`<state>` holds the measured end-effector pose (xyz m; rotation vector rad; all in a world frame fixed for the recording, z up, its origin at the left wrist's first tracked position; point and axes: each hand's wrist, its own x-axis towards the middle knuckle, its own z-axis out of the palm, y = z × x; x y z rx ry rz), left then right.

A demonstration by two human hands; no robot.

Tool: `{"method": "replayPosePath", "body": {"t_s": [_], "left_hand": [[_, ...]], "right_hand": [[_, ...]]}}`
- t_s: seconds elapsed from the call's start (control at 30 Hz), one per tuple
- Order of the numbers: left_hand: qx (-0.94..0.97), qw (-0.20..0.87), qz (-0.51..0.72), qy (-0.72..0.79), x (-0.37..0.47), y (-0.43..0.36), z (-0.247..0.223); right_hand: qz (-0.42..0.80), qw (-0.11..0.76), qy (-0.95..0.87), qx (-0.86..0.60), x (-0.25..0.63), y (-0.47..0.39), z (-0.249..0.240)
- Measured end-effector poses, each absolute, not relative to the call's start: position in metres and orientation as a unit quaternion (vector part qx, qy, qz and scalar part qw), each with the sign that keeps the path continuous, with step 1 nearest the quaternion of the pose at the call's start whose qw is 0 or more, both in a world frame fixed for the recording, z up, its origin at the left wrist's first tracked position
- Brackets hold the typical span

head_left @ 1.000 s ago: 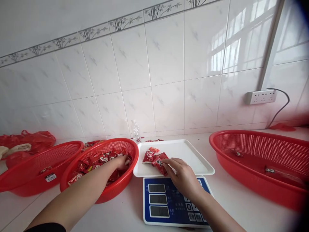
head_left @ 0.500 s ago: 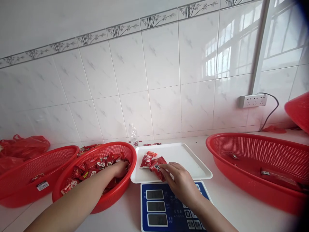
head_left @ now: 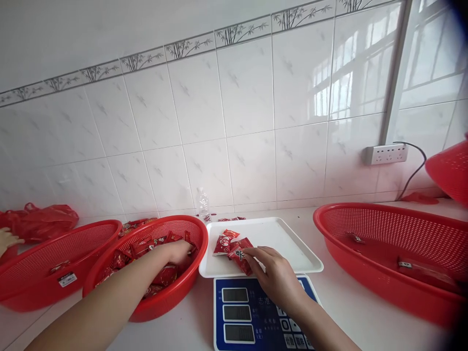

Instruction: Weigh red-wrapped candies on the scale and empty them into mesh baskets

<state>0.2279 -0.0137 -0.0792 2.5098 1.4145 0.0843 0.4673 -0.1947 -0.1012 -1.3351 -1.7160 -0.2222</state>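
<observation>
My left hand (head_left: 180,252) reaches into a red plastic basket (head_left: 146,312) filled with small red snack packets (head_left: 164,277). Its fingertips are hidden down by the basket's right inner wall, so I cannot make out whether they grip anything. Over the white tray (head_left: 288,243) of a scale, my right hand (head_left: 272,273) has its thumb and fingers closed on the edge of a red snack packet (head_left: 239,257) with dark lettering. Touching that packet on the tray are another red packet (head_left: 221,245) with a white design and a small orange-red one (head_left: 231,233).
The scale's blue panel (head_left: 256,321) faces me. A second red basket (head_left: 47,292) is at left, a large one (head_left: 373,282) at right. Behind stand a clear bottle (head_left: 203,202) and a socket strip (head_left: 387,154). Another person's hand (head_left: 9,239) shows by a red bag (head_left: 47,222).
My left hand has shifted slightly left and its forearm covers more packets. Another person's hand has come in at the left edge. My right hand stays on its packet.
</observation>
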Motion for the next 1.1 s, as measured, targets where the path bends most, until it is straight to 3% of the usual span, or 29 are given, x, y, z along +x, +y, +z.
{"method": "replayPosePath", "body": {"t_s": [0.13, 0.37, 0.77, 0.9, 1.1], "left_hand": [[0.87, 0.085, 0.025, 0.484, 0.221, -0.015, -0.045], [0.883, -0.008, 0.195, 0.426, 0.253, -0.045, -0.007], [0.952, -0.012, 0.074, 0.298, 0.331, -0.079, -0.016], [0.922, 0.078, 0.194, 0.327, 0.327, -0.084, -0.017], [0.706, 0.397, 0.503, 0.302, 0.311, -0.127, -0.026]], "right_hand": [[-0.099, 0.458, -0.686, -0.556, 0.471, -0.195, -0.101], [-0.104, 0.449, -0.662, -0.592, 0.479, -0.195, -0.098], [-0.094, 0.442, -0.637, -0.625, 0.486, -0.195, -0.094], [-0.093, 0.438, -0.634, -0.63, 0.487, -0.196, -0.092], [-0.09, 0.459, -0.638, -0.612, 0.487, -0.197, -0.09]]}}
